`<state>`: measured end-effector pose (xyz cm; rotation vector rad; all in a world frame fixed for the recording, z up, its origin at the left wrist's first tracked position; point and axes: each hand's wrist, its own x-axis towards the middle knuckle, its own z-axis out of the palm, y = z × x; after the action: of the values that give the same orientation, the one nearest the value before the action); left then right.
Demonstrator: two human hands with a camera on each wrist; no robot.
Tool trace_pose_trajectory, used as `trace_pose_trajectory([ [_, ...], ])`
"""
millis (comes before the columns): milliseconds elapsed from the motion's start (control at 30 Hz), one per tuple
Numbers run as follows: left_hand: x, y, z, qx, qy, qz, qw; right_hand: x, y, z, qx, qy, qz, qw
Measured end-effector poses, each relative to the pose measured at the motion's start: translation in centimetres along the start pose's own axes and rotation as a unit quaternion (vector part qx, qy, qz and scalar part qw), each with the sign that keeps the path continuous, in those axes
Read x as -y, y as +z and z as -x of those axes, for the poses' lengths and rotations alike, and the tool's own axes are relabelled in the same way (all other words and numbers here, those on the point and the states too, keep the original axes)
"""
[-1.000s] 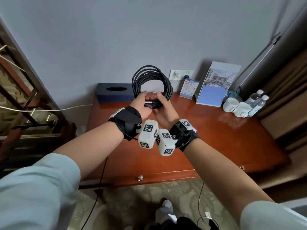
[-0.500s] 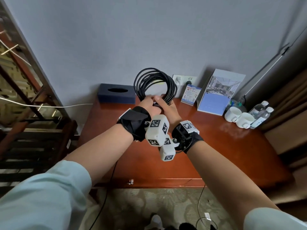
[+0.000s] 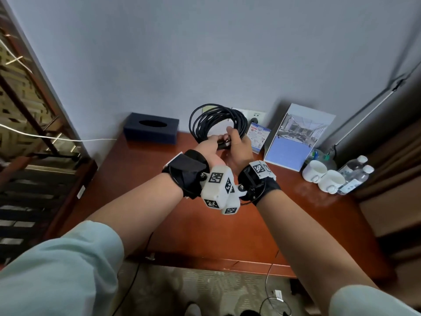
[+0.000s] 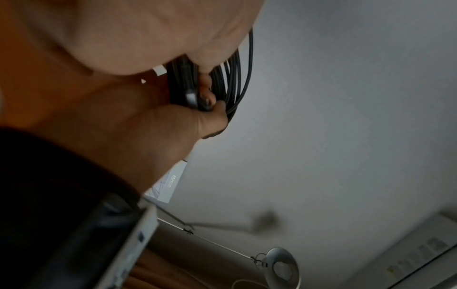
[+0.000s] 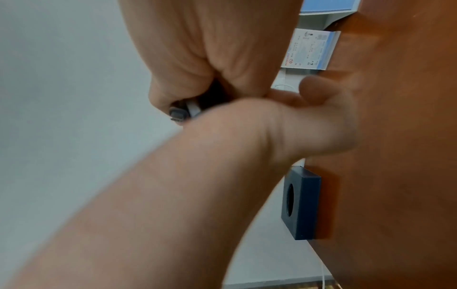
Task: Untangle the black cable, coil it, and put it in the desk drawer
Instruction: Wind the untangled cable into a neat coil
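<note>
The black cable [image 3: 217, 124] is wound into a round coil of several loops and stands upright over the back of the red-brown desk [image 3: 205, 224]. My left hand [image 3: 215, 142] and right hand [image 3: 237, 140] meet at the coil's bottom and both grip the bundle there. In the left wrist view the strands [image 4: 233, 78] run between the fingers beside a grey connector end [image 4: 191, 97]. That connector [image 5: 178, 113] pokes out of the right fist in the right wrist view. A small knob [image 3: 149, 256] sits on the desk's front, which looks shut.
Along the wall stand a dark blue tissue box [image 3: 151, 127], a wall socket [image 3: 256, 116], a leaflet holder [image 3: 259, 137] and a brochure [image 3: 298, 137]. Two white cups [image 3: 323, 176] and water bottles [image 3: 355, 174] are at the right. Thin cables [image 3: 268, 299] lie on the floor.
Both hands keep hold of the coil's bottom and have drawn closer, so the left wrist block now overlaps the right one. The coil stays upright; the head view has shifted.
</note>
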<state>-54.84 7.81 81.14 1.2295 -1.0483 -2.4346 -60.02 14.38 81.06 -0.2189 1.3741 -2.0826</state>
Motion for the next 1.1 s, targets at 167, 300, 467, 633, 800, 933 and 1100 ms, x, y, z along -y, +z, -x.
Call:
trace_pose_trajectory([
  [167, -0.2, -0.2, 1.9, 0.035, -0.037, -0.011, 0.999, 0.0, -1.4, -1.2, -0.011, 0.038, -0.094, 0.995],
  [300, -0.4, -3.2, 2.1, 0.047, -0.065, 0.027, 0.996, -0.2, -2.3, -0.7, 0.025, 0.05, -0.124, 0.991],
  [467, -1.5, -7.3, 3.7, 0.133, -0.033, 0.133, 0.982, 0.1, -2.3, 1.1, 0.152, 0.135, -0.125, 0.971],
  [633, -1.9, -8.9, 4.8, 0.116, 0.001, 0.108, 0.987, -0.8, -1.3, 1.7, 0.168, 0.178, -0.094, 0.965],
  [800, -1.0, -8.7, 4.0, 0.085, 0.077, 0.02, 0.993, -2.4, -0.5, 1.2, 0.03, 0.176, -0.046, 0.983],
  [933, 0.1, -7.5, 3.0, 0.073, 0.109, -0.054, 0.99, -2.6, -1.3, 0.6, -0.04, 0.137, 0.019, 0.99],
  [1100, 0.8, -6.4, 2.4, 0.135, 0.066, -0.034, 0.988, -1.8, -3.8, -0.2, -0.011, 0.092, 0.062, 0.994],
])
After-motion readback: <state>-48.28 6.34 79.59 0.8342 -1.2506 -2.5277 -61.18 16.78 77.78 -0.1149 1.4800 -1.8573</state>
